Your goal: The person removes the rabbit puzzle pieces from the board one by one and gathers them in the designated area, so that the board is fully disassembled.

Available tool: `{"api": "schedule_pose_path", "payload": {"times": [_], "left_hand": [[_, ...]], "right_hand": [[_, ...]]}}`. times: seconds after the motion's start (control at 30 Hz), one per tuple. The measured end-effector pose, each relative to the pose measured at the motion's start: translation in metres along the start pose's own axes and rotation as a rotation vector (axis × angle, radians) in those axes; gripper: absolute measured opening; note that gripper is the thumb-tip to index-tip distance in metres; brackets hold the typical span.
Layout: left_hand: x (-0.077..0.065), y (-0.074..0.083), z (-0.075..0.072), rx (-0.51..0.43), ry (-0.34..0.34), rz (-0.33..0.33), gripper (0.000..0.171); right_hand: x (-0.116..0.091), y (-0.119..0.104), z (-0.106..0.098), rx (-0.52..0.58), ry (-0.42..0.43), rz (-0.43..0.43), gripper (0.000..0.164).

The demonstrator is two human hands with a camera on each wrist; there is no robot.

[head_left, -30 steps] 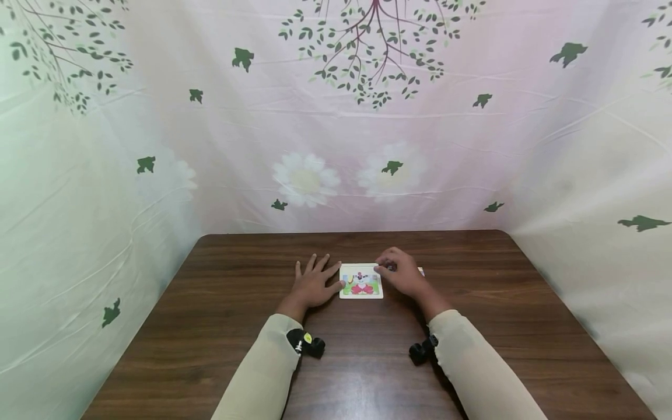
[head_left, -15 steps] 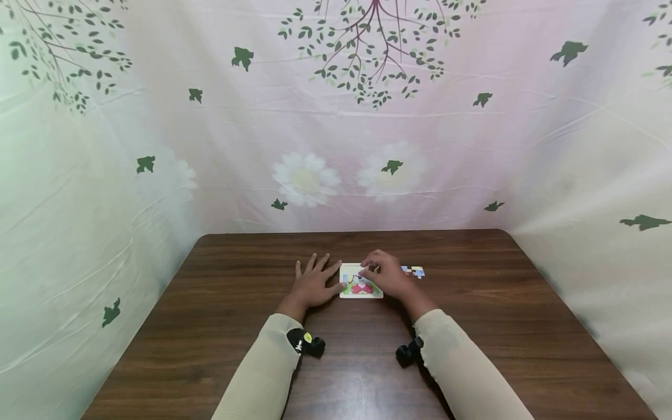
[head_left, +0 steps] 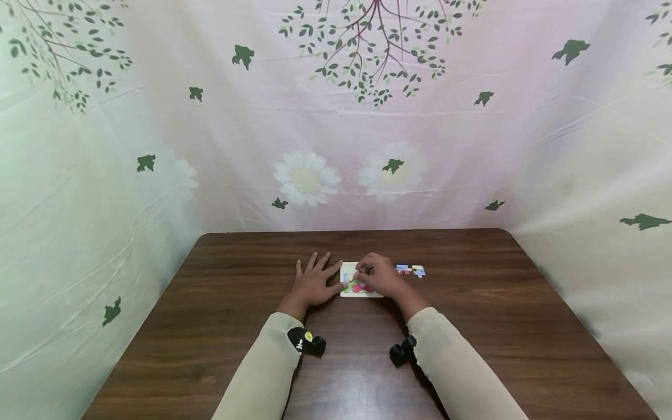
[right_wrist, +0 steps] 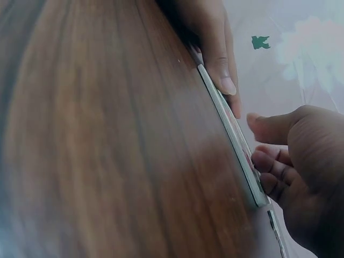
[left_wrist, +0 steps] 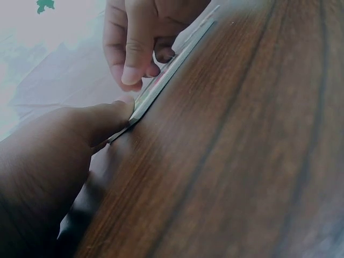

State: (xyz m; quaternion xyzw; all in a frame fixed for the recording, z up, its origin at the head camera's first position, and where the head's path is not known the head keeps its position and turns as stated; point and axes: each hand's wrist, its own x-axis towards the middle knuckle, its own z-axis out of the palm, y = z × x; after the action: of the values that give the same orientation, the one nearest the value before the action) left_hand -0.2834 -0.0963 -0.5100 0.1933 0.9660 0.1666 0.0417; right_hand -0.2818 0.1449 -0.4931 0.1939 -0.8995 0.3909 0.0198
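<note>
A small picture puzzle board [head_left: 346,291] with a white rim lies flat on the brown table, its picture partly filled with green and pink pieces. My left hand [head_left: 311,287] rests on the table at the board's left side, fingers spread, thumb on the board's edge. Over the upper middle of the board, my right hand [head_left: 384,276] has thumb and fingertips drawn together around a small puzzle piece [head_left: 367,270], mostly hidden by the fingers. In the right wrist view, the right thumb [right_wrist: 263,126] hovers above the board while the other fingers curl close to its surface.
Two loose puzzle pieces, one a blue and yellow piece [head_left: 418,271] and one a blue and pink piece [head_left: 403,269], lie right of the board. A printed cloth [head_left: 336,134] hangs behind the table [head_left: 236,350] and along its sides.
My right hand has moved left from the board's right edge to over its upper middle, uncovering the loose pieces on the right. My left hand has stayed in place.
</note>
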Motion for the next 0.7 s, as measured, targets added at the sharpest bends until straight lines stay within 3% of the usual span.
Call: {"api": "schedule_pose_path", "payload": {"times": [0.43,0.7], "left_hand": [[0.001,-0.001,0.0,0.012,-0.004,0.004,0.077],[0.0,0.0,0.0,0.01,0.006,0.004,0.076]], "right_hand": [[0.004,-0.008,0.004,-0.042,-0.064,0.074,0.015],[0.004,-0.013,0.007,-0.114,-0.068,0.033,0.011]]}}
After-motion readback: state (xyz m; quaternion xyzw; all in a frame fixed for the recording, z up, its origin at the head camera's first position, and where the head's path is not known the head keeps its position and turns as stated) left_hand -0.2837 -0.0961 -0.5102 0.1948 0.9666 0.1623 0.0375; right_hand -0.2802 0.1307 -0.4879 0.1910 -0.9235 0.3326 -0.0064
